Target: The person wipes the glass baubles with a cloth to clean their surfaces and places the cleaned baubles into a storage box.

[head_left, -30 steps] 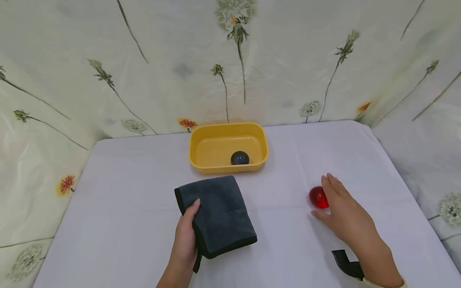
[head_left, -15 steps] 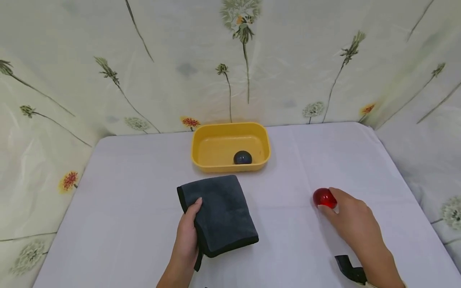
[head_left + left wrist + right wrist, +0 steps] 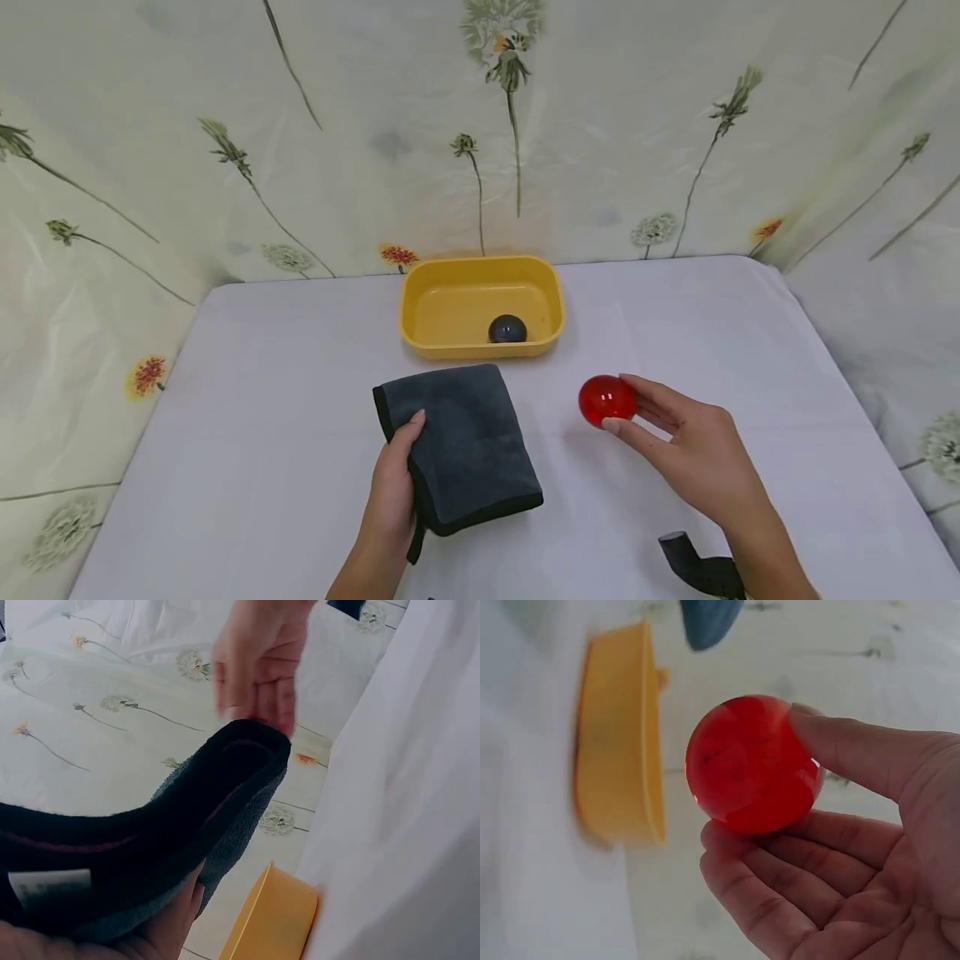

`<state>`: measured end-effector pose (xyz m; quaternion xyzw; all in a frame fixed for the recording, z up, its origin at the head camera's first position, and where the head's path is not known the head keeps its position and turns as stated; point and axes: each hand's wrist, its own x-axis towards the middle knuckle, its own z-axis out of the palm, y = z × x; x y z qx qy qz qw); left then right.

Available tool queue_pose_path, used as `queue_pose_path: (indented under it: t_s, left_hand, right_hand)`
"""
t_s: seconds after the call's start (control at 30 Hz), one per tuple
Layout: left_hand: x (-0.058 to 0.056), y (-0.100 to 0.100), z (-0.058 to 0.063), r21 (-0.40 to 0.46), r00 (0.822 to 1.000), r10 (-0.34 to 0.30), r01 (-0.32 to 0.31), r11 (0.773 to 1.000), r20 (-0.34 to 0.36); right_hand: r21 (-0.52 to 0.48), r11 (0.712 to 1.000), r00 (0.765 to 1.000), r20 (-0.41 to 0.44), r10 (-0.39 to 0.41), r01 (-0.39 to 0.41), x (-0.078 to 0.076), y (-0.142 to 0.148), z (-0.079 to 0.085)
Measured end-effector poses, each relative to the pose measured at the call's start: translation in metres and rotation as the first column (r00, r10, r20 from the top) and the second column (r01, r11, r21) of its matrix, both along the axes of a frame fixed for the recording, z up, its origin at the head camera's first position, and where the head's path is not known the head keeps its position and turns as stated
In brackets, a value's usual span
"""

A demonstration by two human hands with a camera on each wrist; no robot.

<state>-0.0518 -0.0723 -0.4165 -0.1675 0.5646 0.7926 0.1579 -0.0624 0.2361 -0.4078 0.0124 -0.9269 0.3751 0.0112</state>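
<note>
My left hand [image 3: 392, 487] grips a folded dark grey cloth [image 3: 468, 450] with black edging, thumb on top along its left side. In the left wrist view the folded black edge of the cloth [image 3: 150, 825] fills the front, with a white label on it. To the right, my right hand [image 3: 693, 446] pinches a clear red ball [image 3: 606, 400] between thumb and fingers, raised above the table. The right wrist view shows the red ball [image 3: 750, 765] resting on the fingertips with the thumb pressed to its side.
A yellow tray [image 3: 450, 350] stands at the back middle of the white-covered table [image 3: 285, 375], with a dark ball [image 3: 507, 329] inside. Behind and at the sides hangs a flower-patterned sheet [image 3: 360, 200]. A black strap-like piece [image 3: 701, 571] sits by the right wrist.
My right hand closed on the red ball, lifted it off the table and carried it left toward the cloth. The left hand and the cloth stay nearly still.
</note>
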Motion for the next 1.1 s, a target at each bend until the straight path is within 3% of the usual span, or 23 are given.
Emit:
queue_pose_path:
  t_s: [0.1, 0.2, 0.3, 0.4, 0.6, 0.8, 0.93, 1.0, 1.1]
  left_hand:
    - [0.000, 0.000, 0.001, 0.004, 1.000, 0.002, -0.002, 1.000, -0.002]
    - [0.000, -0.001, 0.002, 0.018, 1.000, 0.001, -0.001, 1.000, 0.003]
    - [0.001, -0.002, 0.002, 0.029, 1.000, -0.012, 0.012, 1.000, 0.006]
    - [0.002, -0.004, 0.002, 0.039, 0.999, -0.042, 0.043, 0.998, -0.020]
    - [0.002, -0.002, 0.000, 0.074, 0.994, -0.080, 0.085, 0.994, -0.068]
    - [0.001, -0.001, 0.000, 0.077, 0.995, -0.068, 0.074, 0.994, -0.077]
    - [0.000, 0.000, 0.000, 0.040, 0.997, -0.031, 0.034, 0.999, -0.076]
    - [0.001, 0.000, 0.000, 0.023, 0.997, -0.012, 0.014, 1.000, -0.076]
    - [0.001, 0.000, 0.000, 0.008, 0.997, 0.001, 0.000, 1.000, -0.077]
  right_hand:
    - [-0.086, 0.992, 0.995, -0.029, 0.094, -0.096, -0.001, -0.027, 0.013]
    - [-0.133, 0.963, 0.970, -0.104, 0.220, -0.233, -0.003, -0.051, 0.021]
    - [-0.151, 0.914, 0.918, -0.191, 0.347, -0.376, -0.004, -0.073, 0.024]
    - [-0.105, 0.875, 0.863, -0.259, 0.434, -0.472, -0.004, -0.092, 0.022]
    - [0.133, 0.843, 0.759, -0.379, 0.530, -0.522, -0.003, -0.116, 0.008]
    - [0.226, 0.820, 0.685, -0.459, 0.566, -0.526, -0.003, -0.122, -0.001]
    - [0.236, 0.831, 0.677, -0.491, 0.549, -0.504, -0.004, -0.128, -0.002]
    - [0.223, 0.851, 0.693, -0.502, 0.518, -0.475, -0.004, -0.131, -0.002]
    - [0.198, 0.889, 0.739, -0.498, 0.454, -0.412, -0.004, -0.136, -0.002]
